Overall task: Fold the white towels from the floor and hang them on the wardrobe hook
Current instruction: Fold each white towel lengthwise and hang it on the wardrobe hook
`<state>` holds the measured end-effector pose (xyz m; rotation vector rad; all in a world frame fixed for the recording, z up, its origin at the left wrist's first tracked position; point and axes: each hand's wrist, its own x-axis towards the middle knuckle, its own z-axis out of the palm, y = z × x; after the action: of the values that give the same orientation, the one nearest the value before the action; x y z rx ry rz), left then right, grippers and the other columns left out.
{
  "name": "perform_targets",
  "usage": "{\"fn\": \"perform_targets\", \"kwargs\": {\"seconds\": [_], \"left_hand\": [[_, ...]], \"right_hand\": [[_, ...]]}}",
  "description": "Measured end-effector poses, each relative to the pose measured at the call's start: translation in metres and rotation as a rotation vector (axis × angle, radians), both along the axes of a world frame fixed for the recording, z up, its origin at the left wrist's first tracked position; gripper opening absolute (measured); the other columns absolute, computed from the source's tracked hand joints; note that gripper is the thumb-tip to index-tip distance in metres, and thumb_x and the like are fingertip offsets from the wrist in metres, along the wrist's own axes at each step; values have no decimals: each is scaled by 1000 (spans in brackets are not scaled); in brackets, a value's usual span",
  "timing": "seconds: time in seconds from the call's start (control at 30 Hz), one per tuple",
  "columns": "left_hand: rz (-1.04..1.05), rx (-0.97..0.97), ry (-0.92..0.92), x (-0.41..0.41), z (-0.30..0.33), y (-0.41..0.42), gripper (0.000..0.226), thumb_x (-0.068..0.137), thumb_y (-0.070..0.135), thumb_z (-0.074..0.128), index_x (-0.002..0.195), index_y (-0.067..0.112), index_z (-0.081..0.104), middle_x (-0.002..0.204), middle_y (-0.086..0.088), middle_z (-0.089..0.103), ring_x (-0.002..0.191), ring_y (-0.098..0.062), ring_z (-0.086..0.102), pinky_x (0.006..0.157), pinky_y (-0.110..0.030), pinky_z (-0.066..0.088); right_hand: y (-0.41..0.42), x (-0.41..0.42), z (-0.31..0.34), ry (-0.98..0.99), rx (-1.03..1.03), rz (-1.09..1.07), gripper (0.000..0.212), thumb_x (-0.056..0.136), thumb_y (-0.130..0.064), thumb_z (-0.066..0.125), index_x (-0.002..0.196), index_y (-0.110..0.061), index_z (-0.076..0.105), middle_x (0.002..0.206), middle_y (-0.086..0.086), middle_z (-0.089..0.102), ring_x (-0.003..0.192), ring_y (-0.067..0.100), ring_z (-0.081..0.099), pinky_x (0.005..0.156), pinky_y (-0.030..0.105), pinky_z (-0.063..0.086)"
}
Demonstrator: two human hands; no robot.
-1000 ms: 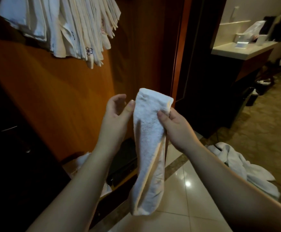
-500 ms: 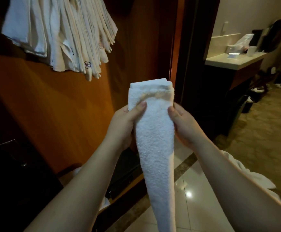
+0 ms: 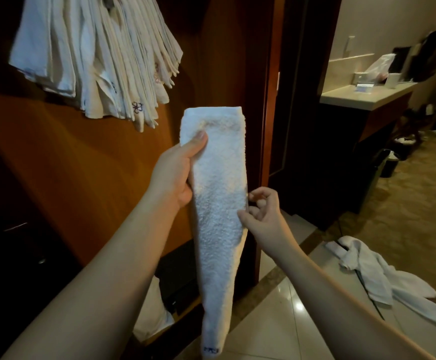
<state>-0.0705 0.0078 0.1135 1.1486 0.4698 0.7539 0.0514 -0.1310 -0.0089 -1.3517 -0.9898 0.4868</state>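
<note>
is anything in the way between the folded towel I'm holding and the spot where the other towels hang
Nothing visible. The folded towel, held in the left hand, has open air up to the hanging towels; the hook itself is hidden.

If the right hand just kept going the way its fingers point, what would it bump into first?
Most likely the folded towel that the left hand holds up. The right hand points leftward, its thumb already touching the towel's right edge.
</note>
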Motion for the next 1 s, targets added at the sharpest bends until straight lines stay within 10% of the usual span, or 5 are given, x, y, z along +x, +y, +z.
{"fn": "perform_targets", "kwargs": {"seconds": [0.1, 0.53, 1.0], "left_hand": [[-10, 49, 1, -1, 9, 4, 35, 86, 32, 77, 115, 14, 68, 106, -7, 78, 98, -25, 75, 81, -44, 61], [11, 177, 6, -7, 34, 19, 35, 87, 28, 77, 115, 12, 67, 107, -5, 77, 102, -23, 74, 79, -37, 61], [3, 78, -102, 9, 26, 4, 27, 90, 24, 74, 114, 14, 67, 109, -5, 77, 105, -24, 73, 93, -47, 58]], "right_hand": [[3, -2, -5, -90, -82, 2, 35, 77, -57, 71, 106, -56, 51, 108, -12, 71, 102, 13, 71, 94, 47, 57], [-2, 2, 17, -264, -100, -113, 40, 90, -70, 33, 86, -37, 54, 75, -16, 55, 65, 0, 53, 59, 11, 40], [-16, 9, 14, -465, 20, -343, 33, 97, -60, 25, 84, -36, 45, 68, -9, 47, 69, 9, 52, 56, 18, 38]]}}
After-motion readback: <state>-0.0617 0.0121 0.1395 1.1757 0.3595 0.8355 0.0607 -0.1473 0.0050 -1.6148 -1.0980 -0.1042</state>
